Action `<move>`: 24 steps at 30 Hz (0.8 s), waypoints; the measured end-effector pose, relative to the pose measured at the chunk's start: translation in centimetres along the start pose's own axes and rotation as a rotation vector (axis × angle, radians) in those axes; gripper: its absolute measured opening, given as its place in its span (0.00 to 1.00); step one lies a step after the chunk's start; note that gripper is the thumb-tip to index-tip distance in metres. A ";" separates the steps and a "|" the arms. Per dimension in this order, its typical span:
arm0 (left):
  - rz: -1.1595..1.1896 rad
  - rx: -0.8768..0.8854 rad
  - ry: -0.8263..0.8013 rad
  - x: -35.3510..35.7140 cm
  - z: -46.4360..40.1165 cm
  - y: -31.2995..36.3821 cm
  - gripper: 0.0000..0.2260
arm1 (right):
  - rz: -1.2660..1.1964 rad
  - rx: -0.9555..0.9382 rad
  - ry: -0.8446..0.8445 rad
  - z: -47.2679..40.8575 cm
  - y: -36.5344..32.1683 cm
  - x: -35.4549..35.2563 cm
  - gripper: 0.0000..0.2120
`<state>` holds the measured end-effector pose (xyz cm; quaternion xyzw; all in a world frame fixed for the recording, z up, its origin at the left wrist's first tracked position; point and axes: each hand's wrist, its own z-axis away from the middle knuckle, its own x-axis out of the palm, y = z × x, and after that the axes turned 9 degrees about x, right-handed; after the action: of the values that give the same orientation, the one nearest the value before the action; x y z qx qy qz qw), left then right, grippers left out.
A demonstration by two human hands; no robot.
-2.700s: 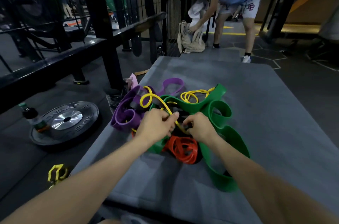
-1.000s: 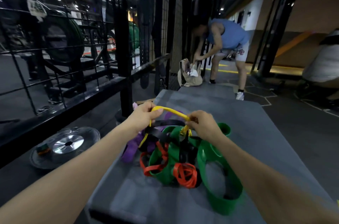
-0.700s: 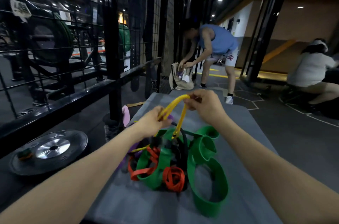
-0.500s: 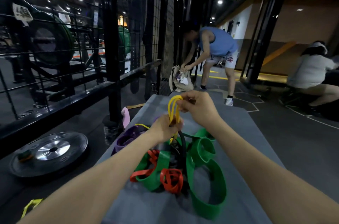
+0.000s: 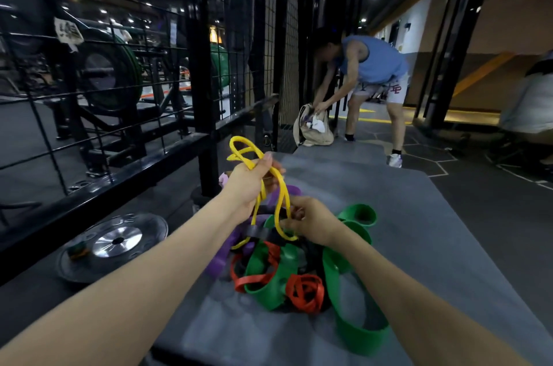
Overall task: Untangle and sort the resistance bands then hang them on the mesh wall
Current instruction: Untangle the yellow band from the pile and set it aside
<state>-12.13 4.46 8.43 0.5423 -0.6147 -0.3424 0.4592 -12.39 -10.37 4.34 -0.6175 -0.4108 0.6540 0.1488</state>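
Both hands were raised over the tangle: the left hand (image 5: 250, 183) was curled round gathered loops of a thin yellow rubber resistance band (image 5: 261, 183), holding them above the heap with two loops standing up past the fingers, and the right hand (image 5: 311, 223) sat lower and just to the right, its fingers pinching a lower strand of the same yellow band where it dropped toward the pile. Beneath the hands, on a grey padded platform (image 5: 419, 231), lay the remaining knot of bands: a wide green rubber band (image 5: 356, 332) looping out toward the near right edge, a narrower red band (image 5: 305, 292) coiled near the middle, a purple band (image 5: 223, 258) on the left side, and a black band (image 5: 260, 234) threaded between them, all overlapping and touching. Left of the platform stood a black wire mesh wall (image 5: 119, 90) on a black steel frame, with a round black weight plate with a silver hub (image 5: 115, 244) lying flat on the floor at its foot. Farther back, beyond the platform's end, a person in a blue sleeveless top (image 5: 371, 66) was bent over a beige fabric bag (image 5: 314, 130) standing on the floor.
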 end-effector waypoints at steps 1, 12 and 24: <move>0.020 -0.006 0.006 -0.1 0.1 0.0 0.15 | 0.003 0.002 -0.036 0.2 0.2 0.2 0.04; 0.037 -0.029 0.090 0.3 0.1 -1.3 0.14 | 0.200 0.057 0.167 1.8 0.8 -3.6 0.08; -0.175 -0.015 -0.255 4.9 1.9 -4.1 0.11 | -0.393 -0.004 0.382 3.7 -2.5 -9.7 0.12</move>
<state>-12.37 -1.19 4.94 0.5425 -0.6159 -0.4518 0.3497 -14.68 -16.94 12.40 -0.6386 -0.4884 0.4833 0.3464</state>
